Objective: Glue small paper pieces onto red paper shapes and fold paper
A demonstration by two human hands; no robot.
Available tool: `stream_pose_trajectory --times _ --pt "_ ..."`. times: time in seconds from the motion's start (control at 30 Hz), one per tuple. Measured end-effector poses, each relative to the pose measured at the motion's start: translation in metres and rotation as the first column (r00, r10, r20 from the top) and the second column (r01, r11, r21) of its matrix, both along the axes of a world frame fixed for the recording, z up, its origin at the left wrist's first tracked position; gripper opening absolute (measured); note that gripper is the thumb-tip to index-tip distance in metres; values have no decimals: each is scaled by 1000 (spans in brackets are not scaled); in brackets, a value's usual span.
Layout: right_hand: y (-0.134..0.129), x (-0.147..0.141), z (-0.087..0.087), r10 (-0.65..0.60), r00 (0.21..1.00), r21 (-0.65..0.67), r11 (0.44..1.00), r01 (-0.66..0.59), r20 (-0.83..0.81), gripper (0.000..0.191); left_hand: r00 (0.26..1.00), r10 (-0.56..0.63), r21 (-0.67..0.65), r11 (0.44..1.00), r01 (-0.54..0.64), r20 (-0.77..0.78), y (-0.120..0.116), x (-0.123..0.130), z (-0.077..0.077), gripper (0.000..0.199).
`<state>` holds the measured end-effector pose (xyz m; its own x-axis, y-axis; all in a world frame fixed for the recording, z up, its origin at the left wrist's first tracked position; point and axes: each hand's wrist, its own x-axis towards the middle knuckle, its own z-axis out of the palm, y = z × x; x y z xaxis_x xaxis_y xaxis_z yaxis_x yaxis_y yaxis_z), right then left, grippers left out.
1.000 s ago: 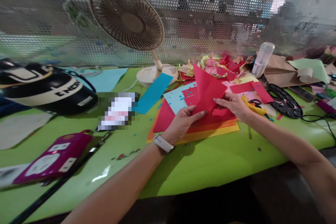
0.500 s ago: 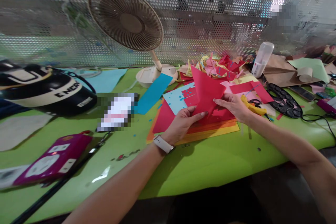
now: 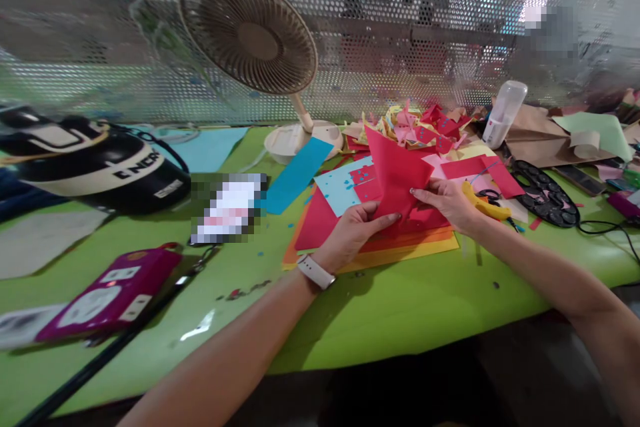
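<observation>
A folded red paper (image 3: 397, 163) is held up between my two hands, over a stack of coloured sheets. My left hand (image 3: 357, 230), with a white watch on its wrist, pinches the paper's lower left side between thumb and fingers. On the right edge my right hand (image 3: 445, 203) grips it, thumb in front. Beneath lie red, orange and yellow sheets (image 3: 425, 243) and a light blue sheet (image 3: 337, 190) scattered with small blue bits. Close to my right hand is a yellow-handled tool (image 3: 487, 205).
A fan (image 3: 260, 40) stands behind a blue strip (image 3: 299, 177). Paper scraps (image 3: 420, 127) are heaped at the back, beside a clear bottle (image 3: 505, 113). A black palette (image 3: 545, 193) lies right; a black jug (image 3: 95, 167), phone (image 3: 230, 207) and magenta device (image 3: 113, 293) lie left.
The view has shifted slightly, so everything appears a little further right. Both hands keep their hold on the red paper, with hardly any change in its shape.
</observation>
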<state>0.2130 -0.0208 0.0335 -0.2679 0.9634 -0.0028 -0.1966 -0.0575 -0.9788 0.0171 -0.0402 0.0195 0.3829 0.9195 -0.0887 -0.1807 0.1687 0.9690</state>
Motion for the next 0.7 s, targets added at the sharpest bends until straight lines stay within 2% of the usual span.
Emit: stream_pose_trajectory --times 0.17,0.7 --pt "1 0 -2 -26 998 30 999 24 59 34 1000 -4 -15 1000 4 -4 0 0 -1 36" --pt "-3 -2 5 -22 1000 -31 999 22 8 34 1000 1 -8 1000 -1 -19 1 1 -1 31"
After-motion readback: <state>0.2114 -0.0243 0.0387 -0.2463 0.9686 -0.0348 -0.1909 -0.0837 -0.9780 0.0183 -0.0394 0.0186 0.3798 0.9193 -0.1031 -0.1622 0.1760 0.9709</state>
